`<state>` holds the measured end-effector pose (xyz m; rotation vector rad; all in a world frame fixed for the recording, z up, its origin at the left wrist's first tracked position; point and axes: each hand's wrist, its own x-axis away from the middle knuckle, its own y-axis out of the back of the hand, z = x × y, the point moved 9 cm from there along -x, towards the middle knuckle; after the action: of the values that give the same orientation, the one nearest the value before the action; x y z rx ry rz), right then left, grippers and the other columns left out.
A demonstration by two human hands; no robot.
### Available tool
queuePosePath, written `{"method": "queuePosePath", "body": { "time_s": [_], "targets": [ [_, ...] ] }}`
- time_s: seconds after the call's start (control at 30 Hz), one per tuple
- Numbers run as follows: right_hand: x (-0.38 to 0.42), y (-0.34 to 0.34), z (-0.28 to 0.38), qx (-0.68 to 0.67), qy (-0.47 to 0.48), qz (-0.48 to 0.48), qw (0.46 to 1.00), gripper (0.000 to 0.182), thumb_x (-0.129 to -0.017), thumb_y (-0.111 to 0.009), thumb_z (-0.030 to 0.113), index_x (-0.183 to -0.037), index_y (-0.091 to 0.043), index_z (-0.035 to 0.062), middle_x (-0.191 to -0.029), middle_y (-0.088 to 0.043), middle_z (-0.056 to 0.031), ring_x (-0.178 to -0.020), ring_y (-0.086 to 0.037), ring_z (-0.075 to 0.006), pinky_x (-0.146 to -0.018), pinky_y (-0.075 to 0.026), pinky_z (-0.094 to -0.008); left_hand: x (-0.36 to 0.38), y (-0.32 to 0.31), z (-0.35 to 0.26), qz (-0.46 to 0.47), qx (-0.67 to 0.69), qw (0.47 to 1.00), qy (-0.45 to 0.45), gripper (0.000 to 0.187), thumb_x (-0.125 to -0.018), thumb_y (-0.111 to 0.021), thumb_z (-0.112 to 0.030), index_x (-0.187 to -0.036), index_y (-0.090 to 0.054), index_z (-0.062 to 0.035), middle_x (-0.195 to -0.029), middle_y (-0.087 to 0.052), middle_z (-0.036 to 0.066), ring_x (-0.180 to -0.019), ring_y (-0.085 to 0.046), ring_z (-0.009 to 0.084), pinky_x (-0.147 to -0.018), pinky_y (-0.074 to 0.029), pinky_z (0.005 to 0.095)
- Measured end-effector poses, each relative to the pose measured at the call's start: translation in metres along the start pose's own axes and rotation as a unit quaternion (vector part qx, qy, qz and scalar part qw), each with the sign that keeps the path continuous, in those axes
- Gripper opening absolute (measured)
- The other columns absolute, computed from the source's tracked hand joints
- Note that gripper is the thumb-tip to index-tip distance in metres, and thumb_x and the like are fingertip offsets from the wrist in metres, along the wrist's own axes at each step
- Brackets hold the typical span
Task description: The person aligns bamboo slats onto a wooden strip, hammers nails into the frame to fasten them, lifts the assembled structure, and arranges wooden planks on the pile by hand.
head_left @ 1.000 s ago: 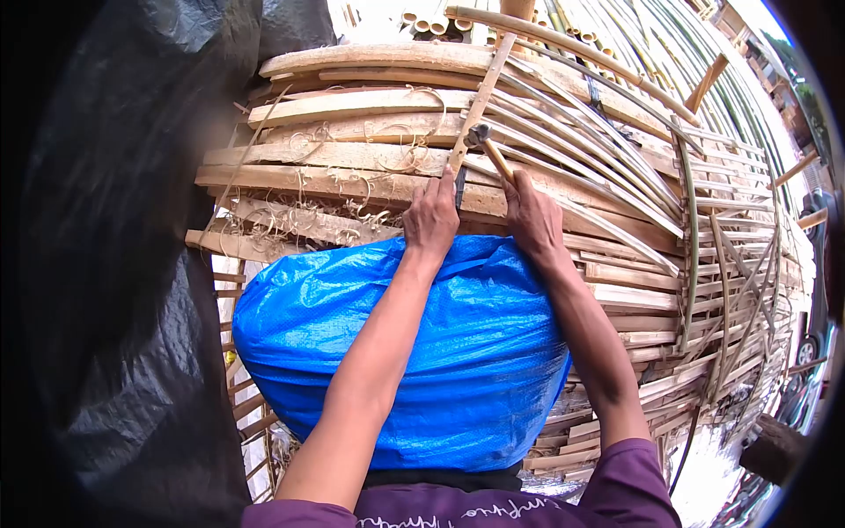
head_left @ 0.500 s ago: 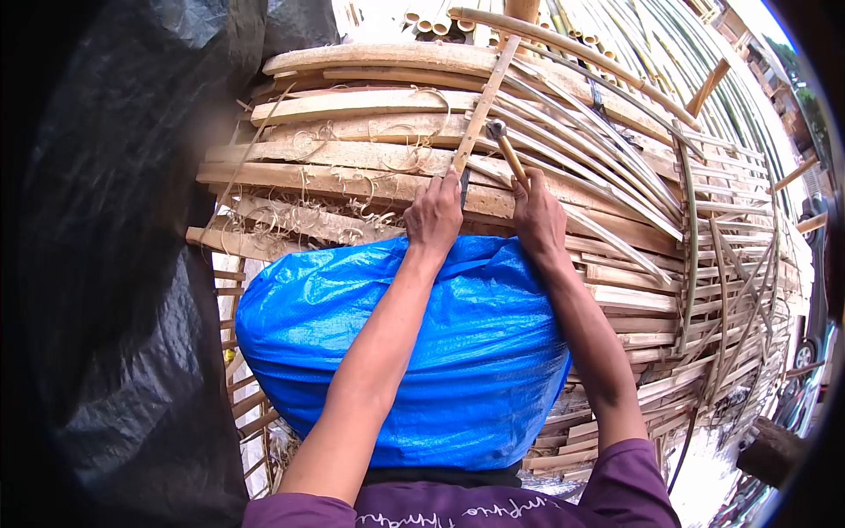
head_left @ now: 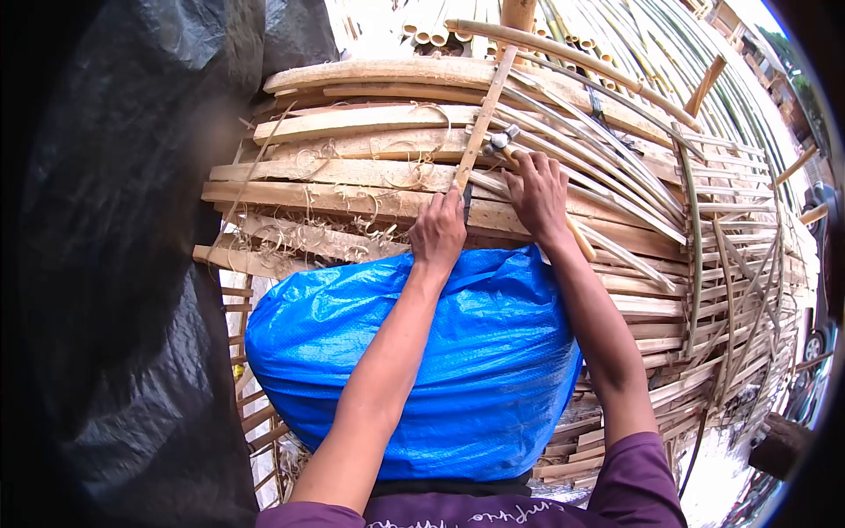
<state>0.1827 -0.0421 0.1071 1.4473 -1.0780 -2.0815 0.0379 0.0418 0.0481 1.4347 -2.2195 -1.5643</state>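
My left hand (head_left: 438, 227) is closed round the lower end of a flat wooden strip (head_left: 484, 123) with small dark dots along it. The strip slants up and away across the planks. A hammer (head_left: 576, 238) with a metal head and pale wooden handle lies just right of the strip. Over its handle is my right hand (head_left: 539, 192), fingers loosened and apart; the handle's middle is hidden beneath it. Below both hands a blue plastic sheet (head_left: 422, 352) covers a bulky shape in front of me.
Long rough planks (head_left: 352, 189) with curled shavings run crosswise. Thin strips (head_left: 598, 167) lie at the right, near a bamboo lattice (head_left: 735, 264). A black plastic sheet (head_left: 132, 264) hangs at the left. Bamboo poles (head_left: 651, 44) stretch behind, and a bamboo rail (head_left: 572, 57) crosses the far side.
The hammer's head has turned and its handle now shows past my right wrist. My right hand's fingers have loosened from the handle. My left hand keeps hold of the strip.
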Motion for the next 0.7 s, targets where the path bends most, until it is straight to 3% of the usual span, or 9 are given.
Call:
{"method": "queuePosePath", "body": {
  "time_s": [0.03,0.1,0.13,0.27,0.37,0.5,0.7],
  "targets": [
    [-0.005,-0.003,0.003,-0.001,-0.001,-0.002,1.000,0.031,-0.084,-0.066,0.024,-0.114,-0.062,0.0162,-0.104,-0.060,-0.0081,-0.098,-0.054,-0.0281,-0.083,-0.041,-0.0416,-0.001,0.001,-0.001,-0.006,0.000,1.000,-0.003,0.031,-0.094,-0.055,-0.024,-0.120,-0.061,-0.0080,-0.095,-0.064,0.011,-0.087,-0.062,0.0332,-0.074,-0.051,0.0450],
    [-0.013,-0.018,0.029,-0.143,0.120,0.056,0.981,0.033,-0.083,-0.068,0.028,-0.114,-0.065,0.0168,-0.103,-0.062,-0.0049,-0.098,-0.055,-0.0256,-0.084,-0.042,-0.0386,0.000,0.001,-0.002,-0.007,0.000,1.000,-0.008,0.031,-0.094,-0.055,-0.023,-0.120,-0.061,-0.0075,-0.094,-0.064,0.012,-0.087,-0.062,0.0336,-0.074,-0.051,0.0453],
    [-0.017,-0.027,0.032,-0.151,0.133,0.074,0.977,0.030,-0.082,-0.070,0.032,-0.109,-0.069,0.0174,-0.097,-0.066,-0.0024,-0.094,-0.058,-0.0233,-0.083,-0.043,-0.0368,0.000,0.001,-0.002,-0.009,0.002,1.000,-0.008,0.031,-0.094,-0.055,-0.022,-0.120,-0.061,-0.0072,-0.094,-0.064,0.013,-0.086,-0.062,0.0339,-0.074,-0.051,0.0453],
    [-0.030,-0.054,0.027,-0.173,0.136,0.103,0.970,0.019,-0.081,-0.070,0.029,-0.097,-0.073,0.0187,-0.087,-0.071,-0.0022,-0.084,-0.065,-0.0217,-0.076,-0.044,-0.0364,0.000,0.002,-0.003,-0.022,-0.004,0.999,-0.023,0.031,-0.094,-0.055,-0.021,-0.121,-0.061,-0.0069,-0.094,-0.064,0.013,-0.085,-0.062,0.0340,-0.071,-0.052,0.0450],
    [-0.035,-0.044,0.037,-0.188,0.185,0.100,0.959,0.018,-0.082,-0.071,0.025,-0.096,-0.074,0.0138,-0.087,-0.071,-0.0060,-0.079,-0.067,-0.0234,-0.075,-0.047,-0.0395,-0.001,0.002,-0.004,-0.023,-0.008,0.999,-0.028,0.032,-0.093,-0.054,-0.020,-0.121,-0.061,-0.0067,-0.094,-0.064,0.012,-0.084,-0.062,0.0341,-0.068,-0.054,0.0450],
    [-0.035,-0.055,0.031,-0.165,0.193,0.131,0.959,0.019,-0.082,-0.070,0.027,-0.095,-0.074,0.0144,-0.086,-0.072,-0.0055,-0.078,-0.067,-0.0232,-0.070,-0.046,-0.0386,0.000,0.003,-0.001,-0.025,0.017,0.999,-0.015,0.032,-0.093,-0.057,-0.021,-0.121,-0.062,-0.0073,-0.093,-0.064,0.014,-0.084,-0.062,0.0351,-0.073,-0.051,0.0459],
    [-0.037,-0.053,0.031,-0.128,0.200,0.086,0.968,0.014,-0.081,-0.069,0.029,-0.089,-0.073,0.0183,-0.080,-0.072,-0.0034,-0.070,-0.067,-0.0208,-0.070,-0.043,-0.0351,0.000,0.003,-0.002,-0.016,0.016,1.000,-0.009,0.032,-0.093,-0.056,-0.020,-0.122,-0.061,-0.0075,-0.094,-0.065,0.014,-0.086,-0.062,0.0352,-0.073,-0.052,0.0459]
  ]
}}
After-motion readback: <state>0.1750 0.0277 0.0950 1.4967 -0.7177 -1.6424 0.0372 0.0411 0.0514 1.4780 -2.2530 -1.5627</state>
